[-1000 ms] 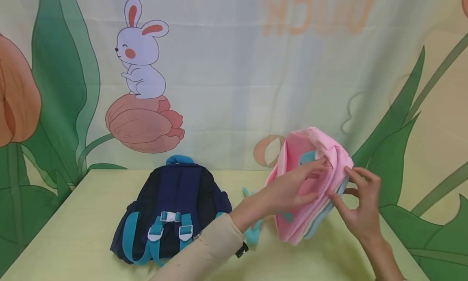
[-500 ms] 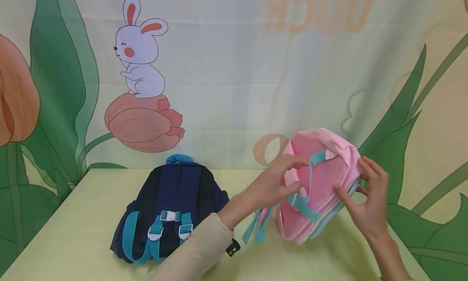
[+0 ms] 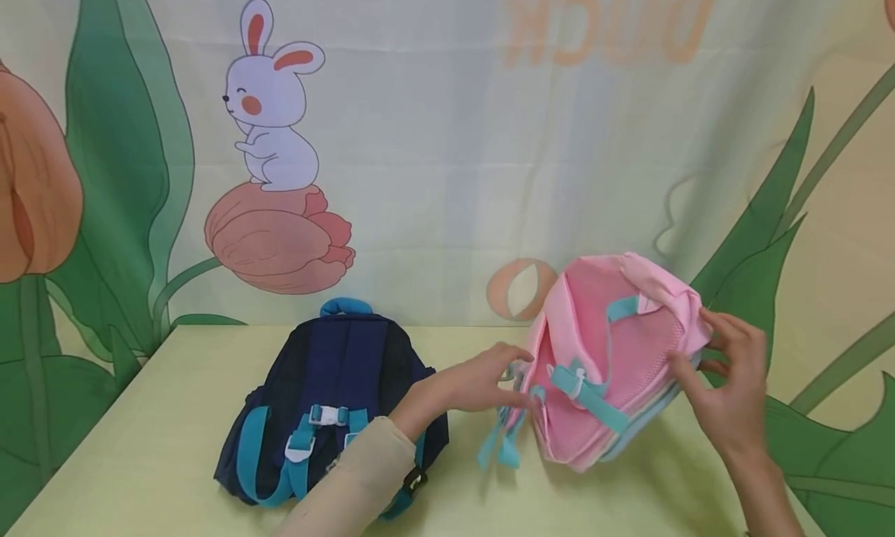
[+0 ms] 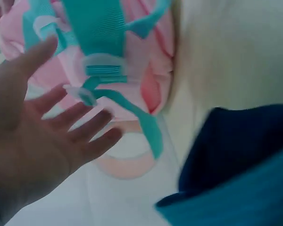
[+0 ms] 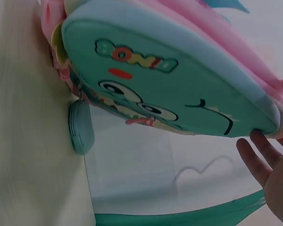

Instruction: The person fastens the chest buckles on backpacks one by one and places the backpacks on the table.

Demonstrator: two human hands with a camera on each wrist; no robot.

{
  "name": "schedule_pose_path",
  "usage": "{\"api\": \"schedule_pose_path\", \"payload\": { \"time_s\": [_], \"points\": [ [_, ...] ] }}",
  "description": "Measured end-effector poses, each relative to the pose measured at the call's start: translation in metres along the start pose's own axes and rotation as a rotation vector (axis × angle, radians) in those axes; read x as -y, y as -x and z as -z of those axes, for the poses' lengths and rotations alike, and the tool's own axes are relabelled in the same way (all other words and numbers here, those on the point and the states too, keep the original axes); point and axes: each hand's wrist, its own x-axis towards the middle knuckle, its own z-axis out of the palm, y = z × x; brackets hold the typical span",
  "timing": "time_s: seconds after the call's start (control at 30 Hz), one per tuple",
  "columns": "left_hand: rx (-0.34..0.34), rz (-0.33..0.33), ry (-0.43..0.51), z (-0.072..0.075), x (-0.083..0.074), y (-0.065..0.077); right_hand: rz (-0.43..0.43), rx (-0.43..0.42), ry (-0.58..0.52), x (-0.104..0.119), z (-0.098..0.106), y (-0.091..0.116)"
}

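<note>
A small pink backpack (image 3: 639,350) leans at the right of the table, its strap side towards the head camera, with teal straps (image 3: 590,397) hanging over it. My right hand (image 3: 730,381) pinches its upper right edge, thumb on the near side and fingers behind. In the right wrist view the backpack's teal front (image 5: 146,80) shows a cartoon face. My left hand (image 3: 478,378) is at the backpack's left side, beside the loose strap ends. The left wrist view shows the left hand's fingers (image 4: 92,148) spread, with a teal strap (image 4: 151,136) just beyond them.
A navy backpack (image 3: 343,358) with blue straps lies on the table (image 3: 140,413) at the left, partly behind my left forearm. A small teal pouch (image 5: 81,127) hangs from the pink backpack. A printed curtain (image 3: 433,133) rises behind the table.
My left hand has drawn back leftwards from the pink backpack's opening to its left side. The pink backpack and my right hand have shifted right, and the straps now hang across its near side.
</note>
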Motion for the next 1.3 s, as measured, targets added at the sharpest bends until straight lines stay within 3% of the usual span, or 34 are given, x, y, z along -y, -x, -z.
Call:
{"api": "schedule_pose_path", "payload": {
  "time_s": [0.07, 0.13, 0.3, 0.47, 0.67, 0.77, 1.03, 1.3],
  "points": [
    [0.095, 0.015, -0.012, -0.006, 0.003, 0.002, -0.007, -0.030, -0.002, -0.002, 0.004, -0.002],
    [0.132, 0.019, -0.017, -0.011, 0.005, 0.002, -0.036, -0.045, 0.016, -0.003, 0.008, -0.004],
    [0.068, 0.019, -0.040, -0.015, 0.008, 0.001, -0.178, -0.012, 0.131, -0.010, 0.017, -0.006],
    [0.025, -0.014, -0.065, -0.014, 0.009, 0.003, -0.274, 0.012, 0.179, -0.009, 0.022, -0.009],
    [0.022, -0.035, -0.067, -0.014, 0.011, 0.005, -0.370, 0.081, 0.244, -0.017, 0.026, -0.009],
    [0.026, -0.025, -0.050, -0.014, 0.012, 0.008, -0.391, 0.178, 0.280, -0.023, 0.030, -0.007],
    [0.030, 0.000, -0.041, -0.011, 0.017, 0.015, -0.470, 0.567, 0.263, -0.035, 0.037, -0.003],
    [0.046, 0.046, -0.033, -0.011, 0.016, 0.020, -0.522, 0.757, 0.253, -0.052, 0.040, 0.002]
  ]
}}
